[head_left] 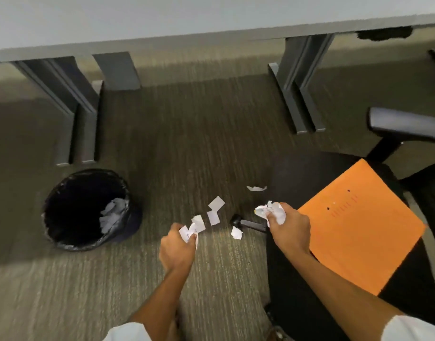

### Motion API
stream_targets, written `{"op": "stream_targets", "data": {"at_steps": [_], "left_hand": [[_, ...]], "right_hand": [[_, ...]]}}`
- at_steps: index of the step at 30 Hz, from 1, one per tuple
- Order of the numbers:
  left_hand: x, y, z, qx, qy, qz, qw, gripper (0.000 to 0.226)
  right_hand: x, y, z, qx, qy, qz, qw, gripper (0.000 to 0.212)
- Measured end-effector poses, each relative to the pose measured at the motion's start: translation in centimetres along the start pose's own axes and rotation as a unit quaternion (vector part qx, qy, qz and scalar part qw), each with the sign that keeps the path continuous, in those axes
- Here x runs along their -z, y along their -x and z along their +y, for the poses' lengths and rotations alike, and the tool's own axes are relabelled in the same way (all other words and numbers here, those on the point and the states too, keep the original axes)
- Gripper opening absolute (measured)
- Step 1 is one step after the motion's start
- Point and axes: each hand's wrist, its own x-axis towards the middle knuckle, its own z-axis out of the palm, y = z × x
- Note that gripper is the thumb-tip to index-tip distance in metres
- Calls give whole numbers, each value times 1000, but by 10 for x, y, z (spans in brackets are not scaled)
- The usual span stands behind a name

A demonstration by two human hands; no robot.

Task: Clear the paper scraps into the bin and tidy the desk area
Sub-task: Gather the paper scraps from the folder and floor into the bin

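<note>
Fingers of the left hand curled tight round a small wad of torn paper, bunched rather than pinched flat, likely so several bits travel in one trip. Well to the left of those fingers and a little beyond: the bin, black liner folded over the rim, white pieces already lying inside, mouth open and unobstructed, so probably an easy drop once carried across. Just beyond the left fingertips, loose scraps scattered on the carpet, some touching one another, one lying between the two hands, another farther off, beyond the right knuckles. Between the hands too, a dark chair-base leg with its castor. Fingers of the right hand closed round a larger crumpled ball, held clear of the floor. Just right of that fist, an orange envelope flat on the chair seat, seemingly parked there out of the way. Both fists full, floor pieces remaining: seemingly mid-gathering, emptying into the bin the likely next need, with small bits liable to slip from such loose bundles
</note>
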Motion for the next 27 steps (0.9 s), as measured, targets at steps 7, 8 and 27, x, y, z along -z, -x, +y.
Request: {"op": "stream_targets", "data": {"at_steps": [7,8,27], "left_hand": [[112,-93,-119,121,110,83,983,36],[126,-105,-131,129,118,89,981,38],[215,-278,-203,170,275,47,945,46]], "right_hand": [[-119,51,-149,78,-11,-113,990,30],[-134,59,-169,84,-17,-127,988,30],[-366,90,-371,-59,-99,-374,920,86]]}}
